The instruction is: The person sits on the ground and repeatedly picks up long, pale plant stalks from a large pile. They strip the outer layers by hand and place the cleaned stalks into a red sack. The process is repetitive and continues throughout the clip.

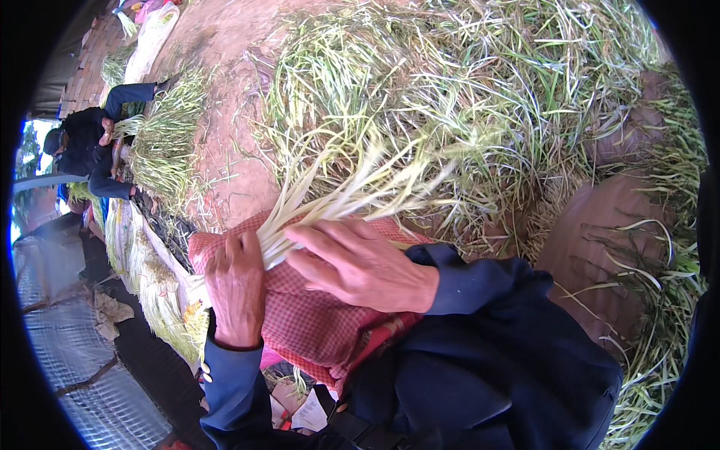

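Observation:
My left hand (pixel 239 289) is closed around the white lower ends of a bunch of long leafy stalks (pixel 326 202), above a red checked cloth (pixel 315 309) on my lap. Pale green leaves fan out from the bunch to the upper right, blurred at their tips. Against the near side of the stalks lies my right hand (pixel 365 267), fingers extended and slightly apart, not closed around them. Its palm and thumb are mostly hidden. A large heap of loose green and yellowish leaves (pixel 450 95) lies beyond the hands.
At the upper left a co-worker (pixel 84 140) sits holding pale stalks behind a leafy pile (pixel 169 135). Bundled stalks (pixel 160 304) lie on a pale sheet to my left, near clear plastic sheeting (pixel 84 349). More leaves (pixel 658 371) lie at the right.

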Demonstrator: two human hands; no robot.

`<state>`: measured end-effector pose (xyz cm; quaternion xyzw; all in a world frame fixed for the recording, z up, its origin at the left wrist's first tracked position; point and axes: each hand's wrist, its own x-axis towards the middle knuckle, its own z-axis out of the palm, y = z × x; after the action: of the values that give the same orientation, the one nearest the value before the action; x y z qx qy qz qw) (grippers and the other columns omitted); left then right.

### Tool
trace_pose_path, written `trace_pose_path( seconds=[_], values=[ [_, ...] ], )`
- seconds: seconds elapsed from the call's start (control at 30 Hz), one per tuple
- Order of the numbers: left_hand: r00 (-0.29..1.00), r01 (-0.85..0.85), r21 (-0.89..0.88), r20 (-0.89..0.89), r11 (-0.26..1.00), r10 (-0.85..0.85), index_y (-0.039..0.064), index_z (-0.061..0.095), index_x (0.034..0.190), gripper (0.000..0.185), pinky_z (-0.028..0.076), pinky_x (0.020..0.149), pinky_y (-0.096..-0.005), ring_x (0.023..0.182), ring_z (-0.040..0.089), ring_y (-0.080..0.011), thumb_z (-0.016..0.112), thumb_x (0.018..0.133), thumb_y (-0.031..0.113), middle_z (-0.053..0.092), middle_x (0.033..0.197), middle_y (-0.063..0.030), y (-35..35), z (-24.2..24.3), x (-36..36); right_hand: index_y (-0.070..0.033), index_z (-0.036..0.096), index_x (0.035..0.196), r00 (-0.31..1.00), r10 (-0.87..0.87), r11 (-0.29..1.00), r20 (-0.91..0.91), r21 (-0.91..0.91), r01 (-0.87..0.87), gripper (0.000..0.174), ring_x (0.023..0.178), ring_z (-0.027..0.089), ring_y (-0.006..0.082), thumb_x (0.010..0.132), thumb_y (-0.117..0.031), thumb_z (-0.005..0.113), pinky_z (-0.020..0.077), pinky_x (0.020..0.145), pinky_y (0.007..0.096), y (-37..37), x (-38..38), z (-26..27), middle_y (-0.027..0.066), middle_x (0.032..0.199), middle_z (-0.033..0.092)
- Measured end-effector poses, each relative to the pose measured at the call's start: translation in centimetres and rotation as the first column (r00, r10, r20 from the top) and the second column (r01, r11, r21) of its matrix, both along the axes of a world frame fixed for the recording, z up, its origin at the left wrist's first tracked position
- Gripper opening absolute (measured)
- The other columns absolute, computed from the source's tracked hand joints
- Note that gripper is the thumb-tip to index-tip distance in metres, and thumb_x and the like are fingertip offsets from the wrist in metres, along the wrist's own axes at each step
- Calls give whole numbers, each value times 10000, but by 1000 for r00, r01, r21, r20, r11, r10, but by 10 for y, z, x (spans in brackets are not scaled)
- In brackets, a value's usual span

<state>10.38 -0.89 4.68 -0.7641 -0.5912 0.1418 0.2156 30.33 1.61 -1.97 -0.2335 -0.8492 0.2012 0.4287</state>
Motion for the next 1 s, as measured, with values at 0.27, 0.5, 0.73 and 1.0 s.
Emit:
trace_pose_path(
  seconds=[0.27,0.5,0.73,1.0],
  values=[
    [994,-103,66,47,992,100,64,566,969,169,495,617,-380,729,608,-266,581,803,35,542,816,-98,-42,2,29,15,567,1166,995,-102,988,-8,117,102,378,1256,465,301,818,-130,607,391,1022,467,6,-50,-21,174,1244,550],
    [816,-284,-41,515,958,264,21,582,1049,294,518,655,-459,785,652,-419,590,772,-74,632,873,-207,-70,9,21,-66,586,948,954,-231,954,-190,148,261,170,980,608,192,799,-114,648,443,927,396,21,-46,-63,44,920,612],
    [767,-351,-128,530,928,363,14,559,1021,313,472,651,-477,775,610,-454,562,712,-34,586,840,-228,-112,19,-1,-98,603,967,980,-174,982,-99,63,180,144,916,617,163,831,-119,643,413,948,407,36,3,-113,11,882,598],
    [812,-350,-133,450,927,371,11,553,1020,267,440,625,-473,746,581,-442,572,755,38,539,821,-206,-151,20,-26,-133,620,1012,984,-168,986,53,1,168,209,1010,624,168,822,-180,693,389,996,415,43,34,-174,17,958,639]
  ],
)
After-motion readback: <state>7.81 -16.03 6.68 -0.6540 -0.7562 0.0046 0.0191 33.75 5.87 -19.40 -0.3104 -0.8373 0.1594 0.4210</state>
